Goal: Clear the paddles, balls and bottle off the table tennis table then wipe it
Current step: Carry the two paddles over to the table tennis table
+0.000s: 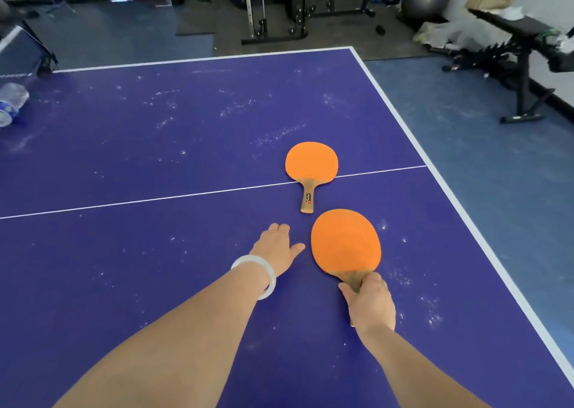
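Right hand: fingers wrapped round handle of near paddle.
Left hand: fingers extended, holding nothing.
Bottle: clear, lying at table left edge; contents unreadable.

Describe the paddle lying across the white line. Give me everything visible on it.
The unheld paddle lies flat on the purple table tennis table, right of its middle, with its blade straddling the white line. Its round face is orange rubber, turned up. The handle looks like pale wood, carries a small dark-and-red label and points toward the person. Only the table touches it: the left hand stops short of it, and the held paddle is close to its handle end but apart.
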### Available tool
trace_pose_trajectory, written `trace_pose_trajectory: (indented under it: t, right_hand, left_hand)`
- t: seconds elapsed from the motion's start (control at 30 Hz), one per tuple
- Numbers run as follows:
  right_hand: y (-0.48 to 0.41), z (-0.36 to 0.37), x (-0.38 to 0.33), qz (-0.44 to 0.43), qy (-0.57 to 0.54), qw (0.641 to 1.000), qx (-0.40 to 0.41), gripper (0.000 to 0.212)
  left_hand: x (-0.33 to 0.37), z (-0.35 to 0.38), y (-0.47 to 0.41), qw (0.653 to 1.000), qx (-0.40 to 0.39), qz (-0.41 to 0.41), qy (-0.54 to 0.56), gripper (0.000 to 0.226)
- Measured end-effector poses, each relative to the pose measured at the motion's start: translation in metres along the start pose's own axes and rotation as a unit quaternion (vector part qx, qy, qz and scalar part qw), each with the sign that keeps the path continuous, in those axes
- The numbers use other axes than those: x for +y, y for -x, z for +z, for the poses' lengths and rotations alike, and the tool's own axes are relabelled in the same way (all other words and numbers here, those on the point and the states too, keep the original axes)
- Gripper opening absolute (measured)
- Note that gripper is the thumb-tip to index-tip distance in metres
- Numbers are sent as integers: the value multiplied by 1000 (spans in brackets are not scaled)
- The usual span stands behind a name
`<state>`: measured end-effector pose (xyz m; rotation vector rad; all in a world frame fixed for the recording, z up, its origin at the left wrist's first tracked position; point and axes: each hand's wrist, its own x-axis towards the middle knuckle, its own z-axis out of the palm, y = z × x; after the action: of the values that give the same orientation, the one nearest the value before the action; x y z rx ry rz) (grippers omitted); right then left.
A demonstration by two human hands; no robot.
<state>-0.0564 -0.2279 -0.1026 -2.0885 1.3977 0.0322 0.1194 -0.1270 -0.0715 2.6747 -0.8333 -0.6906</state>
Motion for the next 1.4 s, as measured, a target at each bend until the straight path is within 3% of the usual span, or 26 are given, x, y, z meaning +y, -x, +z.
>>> trace_pose_trajectory:
  t: [0.17,0.33,0.63,0.87,1.13,1.4]
  right_hand:
    - [-23,9,-6,-23,-20,998,50,34]
    - [-26,24,-4,-48,36,993,104,40]
    - [-30,34,-3,-43,43,988,139,43]
    - [-32,38,2,-50,35,986,157,43]
    - [-31,31,0,-43,51,990,125,43]
    - [-22,4,-1,-17,14,1000,-1,41]
  left_hand:
    - [10,1,-47,998,57,12,-19,54]
    - [23,9,-90,989,138,6,-45,54]
    - [44,15,-147,983,165,-39,-74,74]
    - [49,17,-150,987,143,-48,-51,45]
    - [22,38,-95,983,166,-36,-69,41]
    - [-9,41,-17,984,116,-88,-107,41]
